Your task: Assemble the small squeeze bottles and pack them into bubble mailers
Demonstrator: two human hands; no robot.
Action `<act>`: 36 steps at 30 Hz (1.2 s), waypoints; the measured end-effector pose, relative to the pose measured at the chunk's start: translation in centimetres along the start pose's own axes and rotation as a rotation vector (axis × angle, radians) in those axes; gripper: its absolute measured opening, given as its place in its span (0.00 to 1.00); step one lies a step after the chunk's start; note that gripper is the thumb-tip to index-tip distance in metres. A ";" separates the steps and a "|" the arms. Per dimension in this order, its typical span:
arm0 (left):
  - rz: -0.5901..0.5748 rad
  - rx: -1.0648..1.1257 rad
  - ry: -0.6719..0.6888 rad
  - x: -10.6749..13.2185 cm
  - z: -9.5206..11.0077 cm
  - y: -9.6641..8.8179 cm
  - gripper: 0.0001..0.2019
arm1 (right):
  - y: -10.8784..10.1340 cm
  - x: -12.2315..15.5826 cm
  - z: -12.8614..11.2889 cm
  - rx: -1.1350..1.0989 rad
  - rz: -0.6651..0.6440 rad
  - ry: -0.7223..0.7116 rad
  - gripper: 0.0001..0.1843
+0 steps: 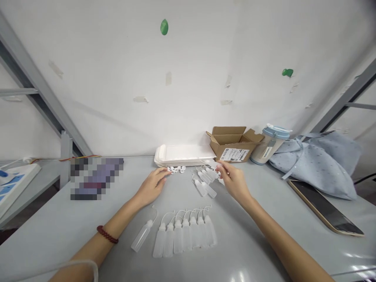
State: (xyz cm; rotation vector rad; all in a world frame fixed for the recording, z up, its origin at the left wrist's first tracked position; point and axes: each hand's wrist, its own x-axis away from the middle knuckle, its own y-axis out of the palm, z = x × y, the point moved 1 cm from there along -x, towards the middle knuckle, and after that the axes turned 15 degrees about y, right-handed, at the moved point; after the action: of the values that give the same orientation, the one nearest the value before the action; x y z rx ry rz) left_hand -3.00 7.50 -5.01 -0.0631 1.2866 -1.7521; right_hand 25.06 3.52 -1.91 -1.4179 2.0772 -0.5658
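My left hand (152,186) reaches to several small white caps (178,169), its fingertips at the nearest ones and the thumb a little apart below. My right hand (234,181) is closed, thumb and fingers bent together beside a loose pile of small translucent squeeze bottles (205,178); what its fingertips hold, if anything, I cannot make out. Closer to me, several translucent bottles (185,235) with thin curved spouts lie side by side in a row. One more such bottle (141,235) lies slanted to the left of that row.
Behind the caps lies a stack of white packets (185,153), next to an open cardboard box (235,143). Further right are a tumbler (268,145), a light blue cloth bag (320,164) and a phone (326,207). A pixelated item (100,178) lies at left; a white wall (188,78) closes the back.
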 end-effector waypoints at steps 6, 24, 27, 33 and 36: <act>-0.017 -0.081 0.011 0.2 -0.6 0.6 0.19 | 0.9 -0.5 0.9 0.156 0.013 0.000 0.19; 0.014 -0.049 -0.022 0.2 -0.1 0.8 0.13 | 0.4 0.0 0.2 0.542 0.080 -0.034 0.11; 0.027 -0.042 -0.067 0.2 0.1 0.6 0.10 | 0.3 0.1 0.1 0.536 0.020 0.006 0.10; 0.034 -0.054 -0.118 0.2 0.6 0.2 0.04 | 0.2 0.4 -0.9 0.506 -0.047 0.009 0.11; 0.038 -0.060 -0.154 0.2 0.8 0.0 0.03 | 0.0 0.9 -1.7 0.478 -0.067 0.011 0.13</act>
State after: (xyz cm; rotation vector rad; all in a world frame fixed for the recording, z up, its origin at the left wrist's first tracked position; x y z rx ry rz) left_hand -2.65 6.77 -4.77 -0.2032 1.2203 -1.6432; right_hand 23.69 2.75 -0.87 -1.2021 1.7480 -1.0195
